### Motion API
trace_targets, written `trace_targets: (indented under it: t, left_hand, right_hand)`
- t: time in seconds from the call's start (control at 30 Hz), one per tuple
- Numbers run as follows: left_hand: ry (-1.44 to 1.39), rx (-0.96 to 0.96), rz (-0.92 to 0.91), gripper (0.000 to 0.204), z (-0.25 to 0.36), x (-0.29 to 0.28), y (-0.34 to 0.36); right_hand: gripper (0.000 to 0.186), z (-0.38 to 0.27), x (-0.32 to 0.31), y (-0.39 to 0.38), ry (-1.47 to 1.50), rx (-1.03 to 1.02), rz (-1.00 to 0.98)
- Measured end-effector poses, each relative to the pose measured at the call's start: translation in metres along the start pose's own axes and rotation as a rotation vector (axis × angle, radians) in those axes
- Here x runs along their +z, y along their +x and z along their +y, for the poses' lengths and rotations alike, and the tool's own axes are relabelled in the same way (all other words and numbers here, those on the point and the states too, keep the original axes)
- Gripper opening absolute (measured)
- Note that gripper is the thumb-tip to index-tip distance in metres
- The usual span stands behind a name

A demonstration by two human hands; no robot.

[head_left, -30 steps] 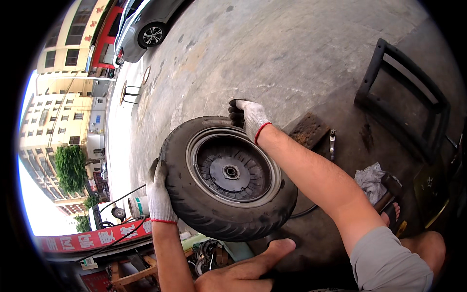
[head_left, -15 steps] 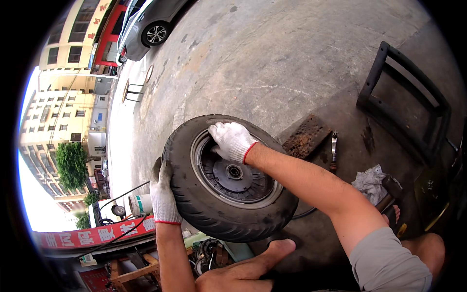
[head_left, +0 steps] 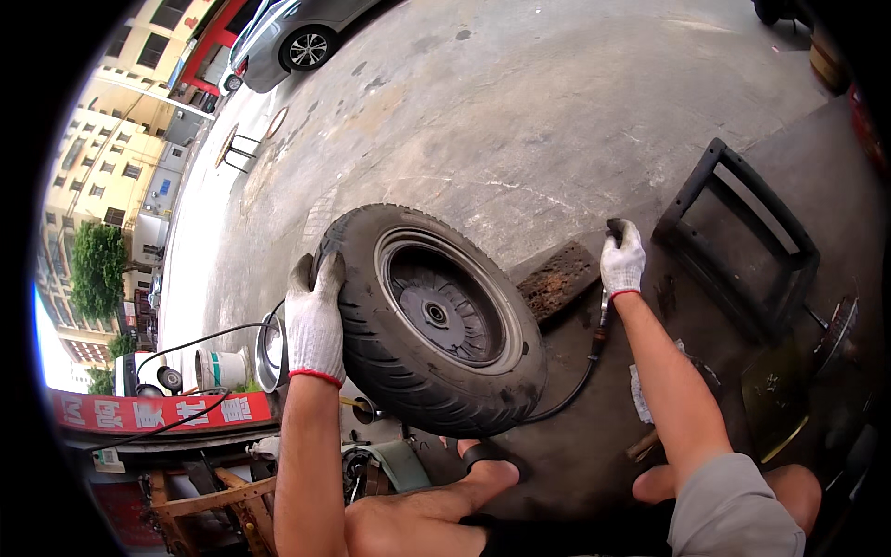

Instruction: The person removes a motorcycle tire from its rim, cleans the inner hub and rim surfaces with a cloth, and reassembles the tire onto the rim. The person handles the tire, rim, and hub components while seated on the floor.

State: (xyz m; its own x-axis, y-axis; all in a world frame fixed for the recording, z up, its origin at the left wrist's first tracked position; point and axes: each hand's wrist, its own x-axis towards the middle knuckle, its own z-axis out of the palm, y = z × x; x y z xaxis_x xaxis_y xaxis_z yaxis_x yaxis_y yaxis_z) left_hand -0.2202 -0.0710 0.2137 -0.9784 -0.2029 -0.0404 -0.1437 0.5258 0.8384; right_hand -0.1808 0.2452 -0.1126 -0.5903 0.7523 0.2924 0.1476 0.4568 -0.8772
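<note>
Leaning against your left palm, the tyred wheel (head_left: pixel 436 320) stood tilted in front of you, between your two hands, its open rim face and pale central hub turned up and to the right. Your left hand (head_left: pixel 316 311) held it at the left edge, the thumb and fingers parted in a V along the tread. Your right hand (head_left: pixel 623 257) was off the wheel, well to its right, with the fingers curled in at the upper end of a metal hose fitting (head_left: pixel 600 336); whether they had closed on it could not be told. Both hands wore white knit gloves with dark finger coating and red cuffs.

A black hose (head_left: pixel 571 399) curved from the fitting down to the lower right side of the tyre and passed out of sight behind it. Between tyre and right hand lay a pitted brown block (head_left: pixel 560 278), and farther right a black frame (head_left: pixel 689 190) rested on the concrete.

As for writing, a red banner (head_left: pixel 162 411) at lower left bore large white characters, and a small pale label (head_left: pixel 109 459) hung just below it, too small to read.
</note>
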Motion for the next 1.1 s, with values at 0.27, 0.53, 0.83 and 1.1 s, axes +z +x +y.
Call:
trace_targets:
  t: [0.27,0.53,0.83,1.1]
  left_hand:
    - [0.115,0.154,0.035,0.07,0.0,0.007,0.012]
    - [0.248,0.23,0.091,0.069,0.002,0.011,-0.005]
    - [0.249,0.222,0.13,0.069,-0.023,-0.004,0.003]
    - [0.167,0.243,0.055,0.069,-0.017,0.013,0.012]
  right_hand:
    - [0.058,0.039,-0.073,-0.137,-0.437,0.428,-0.393]
    - [0.058,0.032,-0.046,-0.134,-0.487,0.425,-0.559]
    - [0.022,-0.035,-0.129,-0.09,0.985,0.792,-0.832]
    - [0.027,-0.08,-0.18,-0.048,1.739,0.823,-0.961]
